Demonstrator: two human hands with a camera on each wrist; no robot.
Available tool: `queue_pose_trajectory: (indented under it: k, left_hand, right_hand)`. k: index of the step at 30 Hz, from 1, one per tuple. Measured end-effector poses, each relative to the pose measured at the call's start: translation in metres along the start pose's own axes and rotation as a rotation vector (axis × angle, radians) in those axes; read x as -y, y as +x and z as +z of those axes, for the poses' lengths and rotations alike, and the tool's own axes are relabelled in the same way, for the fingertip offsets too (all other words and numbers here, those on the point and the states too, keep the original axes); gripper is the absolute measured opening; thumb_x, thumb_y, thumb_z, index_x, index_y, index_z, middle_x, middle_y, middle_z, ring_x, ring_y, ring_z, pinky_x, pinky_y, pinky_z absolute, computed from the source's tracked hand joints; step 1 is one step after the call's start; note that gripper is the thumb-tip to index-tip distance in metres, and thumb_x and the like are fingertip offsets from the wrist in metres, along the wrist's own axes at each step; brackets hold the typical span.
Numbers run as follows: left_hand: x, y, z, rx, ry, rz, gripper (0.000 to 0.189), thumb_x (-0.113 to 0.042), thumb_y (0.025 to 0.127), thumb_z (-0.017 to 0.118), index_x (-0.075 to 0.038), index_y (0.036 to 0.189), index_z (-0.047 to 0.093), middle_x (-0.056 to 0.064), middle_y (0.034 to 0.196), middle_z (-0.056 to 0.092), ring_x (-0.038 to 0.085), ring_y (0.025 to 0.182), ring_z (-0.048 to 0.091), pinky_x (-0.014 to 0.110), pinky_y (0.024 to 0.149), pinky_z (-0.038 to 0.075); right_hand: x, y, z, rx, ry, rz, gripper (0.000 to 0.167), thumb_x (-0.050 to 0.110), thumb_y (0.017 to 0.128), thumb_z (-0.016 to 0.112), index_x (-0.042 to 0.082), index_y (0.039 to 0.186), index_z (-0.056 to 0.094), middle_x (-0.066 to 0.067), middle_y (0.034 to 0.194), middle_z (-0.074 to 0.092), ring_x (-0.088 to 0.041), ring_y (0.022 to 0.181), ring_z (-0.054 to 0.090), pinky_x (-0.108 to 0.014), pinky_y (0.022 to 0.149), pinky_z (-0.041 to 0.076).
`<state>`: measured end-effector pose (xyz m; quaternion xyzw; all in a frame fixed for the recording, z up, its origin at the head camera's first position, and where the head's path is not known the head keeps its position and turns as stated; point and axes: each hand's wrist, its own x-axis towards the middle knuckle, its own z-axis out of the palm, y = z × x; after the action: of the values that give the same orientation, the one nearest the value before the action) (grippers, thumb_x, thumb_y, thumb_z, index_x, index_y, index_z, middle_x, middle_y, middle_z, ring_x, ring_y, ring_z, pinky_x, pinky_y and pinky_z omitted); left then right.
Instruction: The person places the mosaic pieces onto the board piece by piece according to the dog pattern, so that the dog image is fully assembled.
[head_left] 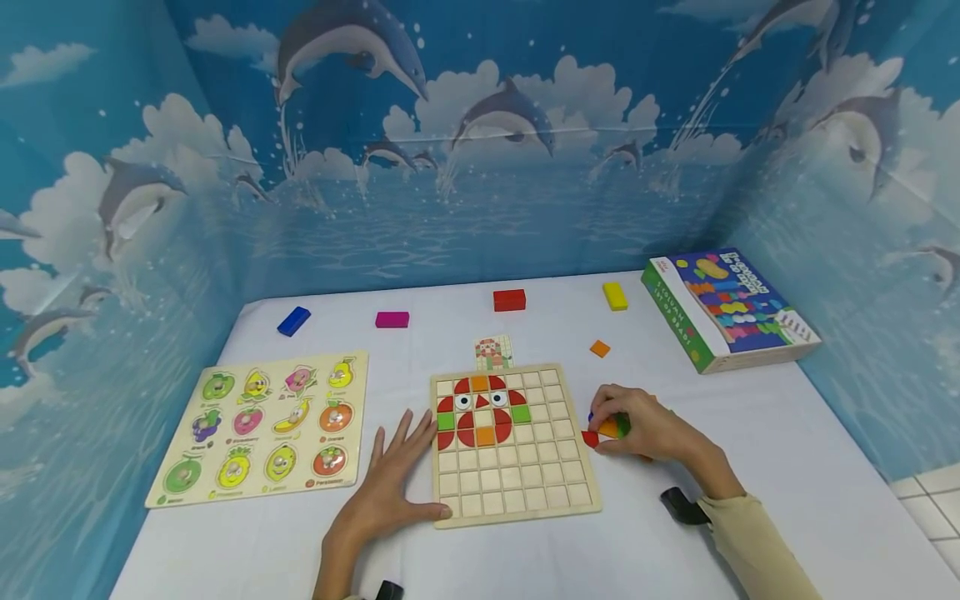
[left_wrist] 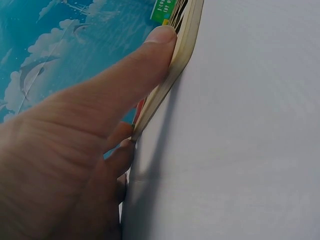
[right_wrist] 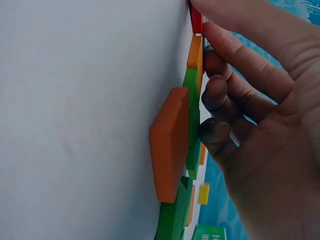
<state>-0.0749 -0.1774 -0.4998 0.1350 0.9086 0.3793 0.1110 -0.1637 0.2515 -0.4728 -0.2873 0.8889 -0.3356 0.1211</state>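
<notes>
Wooden board (head_left: 519,477) touched by splayed left hand (head_left: 386,485).

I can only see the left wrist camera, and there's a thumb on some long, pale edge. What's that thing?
Observer: It's a wooden grid board, and the coloured tiles on its upper left part look like a face with two eyes.
Operator: Ooh! What's the other hand doing?
Observer: The right hand pinches a small red tile by the board's right edge.
Operator: And is there another toy on the other side?
Observer: Yes, a fruit puzzle board lies on the table, to the left of the left hand.
</notes>
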Motion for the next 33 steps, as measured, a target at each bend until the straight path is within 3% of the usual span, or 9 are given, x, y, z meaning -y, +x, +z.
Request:
queue_pose_trajectory:
  k: [14, 20, 24, 33]
  left_hand:
    - [0.004, 0.001, 0.000, 0.021, 0.012, -0.013, 0.124, -0.046, 0.072, 0.099, -0.027, 0.173, 0.028, -0.014, 0.179, 0.018, 0.016, 0.168, -0.004, 0.050, 0.135, -0.012]
    - [0.004, 0.001, 0.001, 0.023, 0.000, -0.010, 0.125, -0.045, 0.072, 0.100, -0.026, 0.172, 0.029, -0.012, 0.179, 0.018, 0.017, 0.168, -0.004, 0.051, 0.135, -0.012]
    - [0.003, 0.001, 0.001, 0.026, 0.008, -0.018, 0.125, -0.045, 0.072, 0.100, -0.027, 0.172, 0.029, -0.014, 0.179, 0.017, 0.014, 0.168, -0.004, 0.049, 0.135, -0.012]
    - [0.003, 0.001, 0.000, 0.023, 0.022, -0.023, 0.125, -0.045, 0.071, 0.100, -0.027, 0.172, 0.029, -0.013, 0.179, 0.019, 0.015, 0.168, -0.004, 0.050, 0.135, -0.011]
  right_hand:
    - [-0.001, 0.007, -0.006, 0.037, 0.041, 0.002, 0.021, 0.015, 0.082, 0.096, 0.022, 0.091, 0.078, 0.008, 0.101, 0.067, -0.016, 0.096, 0.060, -0.023, 0.086, 0.059]
    - [0.001, 0.006, -0.008, 0.023, 0.080, 0.028, 0.020, 0.011, 0.081, 0.094, 0.013, 0.094, 0.078, 0.004, 0.082, 0.068, -0.018, 0.075, 0.062, -0.022, 0.066, 0.055]
    - [0.000, 0.004, -0.010, 0.008, 0.107, 0.035, 0.020, 0.009, 0.082, 0.093, 0.012, 0.095, 0.079, 0.004, 0.079, 0.068, -0.020, 0.072, 0.063, -0.022, 0.064, 0.055]
    - [0.008, 0.011, -0.009, -0.060, 0.120, -0.084, 0.023, 0.011, 0.082, 0.094, 0.014, 0.100, 0.080, 0.004, 0.085, 0.072, -0.022, 0.074, 0.064, -0.026, 0.065, 0.057]
